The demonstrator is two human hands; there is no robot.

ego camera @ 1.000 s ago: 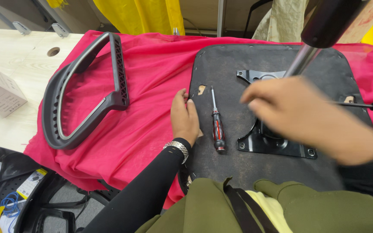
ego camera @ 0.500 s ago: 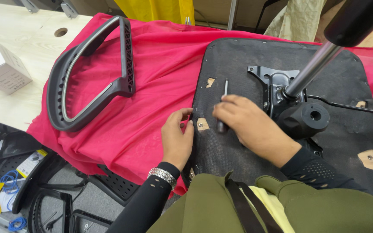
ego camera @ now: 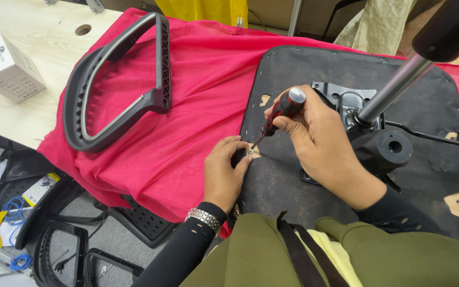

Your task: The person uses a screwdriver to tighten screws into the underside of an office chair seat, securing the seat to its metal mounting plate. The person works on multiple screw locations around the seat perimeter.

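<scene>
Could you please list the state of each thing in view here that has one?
Screwdriver: upright, tilted, tip on the screw.
Screw: at a cut-out in the seat base, pinched by the left hand.
Right hand: gripping the screwdriver handle.
Seat base: underside up on red cloth.
Armrest: loose, lying flat.
Cardboard box: closed.

Chair mechanism crowds the right; red cloth lies open.

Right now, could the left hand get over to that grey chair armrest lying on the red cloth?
Probably yes. The left hand steadies a screw at the seat's edge, and only bare red cloth lies between it and the armrest. It would have to let go first.
</scene>
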